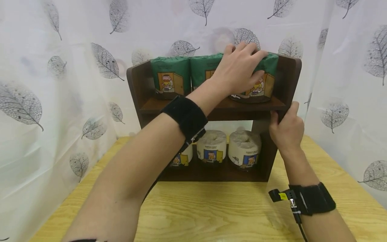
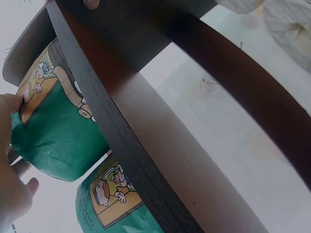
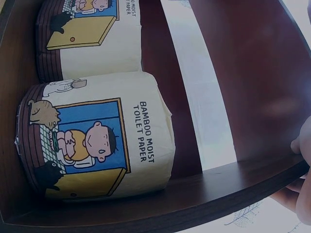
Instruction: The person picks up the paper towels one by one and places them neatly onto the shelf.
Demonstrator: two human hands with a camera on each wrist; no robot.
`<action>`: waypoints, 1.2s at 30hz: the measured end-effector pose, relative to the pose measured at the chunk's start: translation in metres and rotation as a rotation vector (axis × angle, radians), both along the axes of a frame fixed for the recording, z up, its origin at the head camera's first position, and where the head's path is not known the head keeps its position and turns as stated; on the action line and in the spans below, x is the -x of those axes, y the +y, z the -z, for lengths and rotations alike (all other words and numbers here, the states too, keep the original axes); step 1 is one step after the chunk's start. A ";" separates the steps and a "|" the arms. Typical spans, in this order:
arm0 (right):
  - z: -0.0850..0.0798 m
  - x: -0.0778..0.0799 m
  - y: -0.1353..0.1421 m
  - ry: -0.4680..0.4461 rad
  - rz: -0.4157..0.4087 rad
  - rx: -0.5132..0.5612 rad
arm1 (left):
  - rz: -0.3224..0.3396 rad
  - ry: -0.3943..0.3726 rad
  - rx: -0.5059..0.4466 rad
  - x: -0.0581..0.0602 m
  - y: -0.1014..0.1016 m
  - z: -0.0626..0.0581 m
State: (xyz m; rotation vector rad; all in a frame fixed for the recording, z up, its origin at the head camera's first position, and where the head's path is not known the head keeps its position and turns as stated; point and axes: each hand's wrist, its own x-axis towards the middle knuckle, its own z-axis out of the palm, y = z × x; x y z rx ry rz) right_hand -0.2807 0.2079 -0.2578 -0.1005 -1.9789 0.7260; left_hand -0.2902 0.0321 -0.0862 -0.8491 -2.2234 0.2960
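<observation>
A dark brown two-tier wooden shelf (image 1: 211,174) stands on the table, with green-wrapped toilet paper rolls on its upper tier. My left hand (image 1: 237,69) grips the rightmost green roll (image 1: 262,88), fingers over its top and thumb against its printed front. The left wrist view shows this roll (image 2: 63,126) from below, beside another green roll (image 2: 109,196). Lower down, my right hand (image 1: 287,129) holds the shelf's right side panel, thumb on the inside and fingers outside. My left forearm hides part of the shelf's left half.
On the lower tier are cream toilet paper rolls (image 1: 211,146); the right wrist view shows one (image 3: 107,141) close by the side panel. The pale wooden table (image 1: 205,211) extends in front. A leaf-patterned curtain (image 1: 78,40) hangs behind and at both sides.
</observation>
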 end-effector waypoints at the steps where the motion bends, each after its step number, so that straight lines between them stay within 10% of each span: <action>1: 0.000 0.000 0.000 0.002 0.000 -0.001 | 0.003 0.022 0.003 -0.001 0.000 0.000; 10: -0.001 0.002 0.003 0.041 -0.001 -0.015 | -0.042 0.131 0.037 -0.006 0.012 -0.002; 21: -0.004 0.003 0.004 0.030 -0.004 -0.014 | -0.168 -0.111 0.202 -0.004 0.022 -0.015; 36: 0.001 0.001 0.000 -0.003 0.015 0.009 | -0.161 -0.145 0.177 0.015 0.018 -0.005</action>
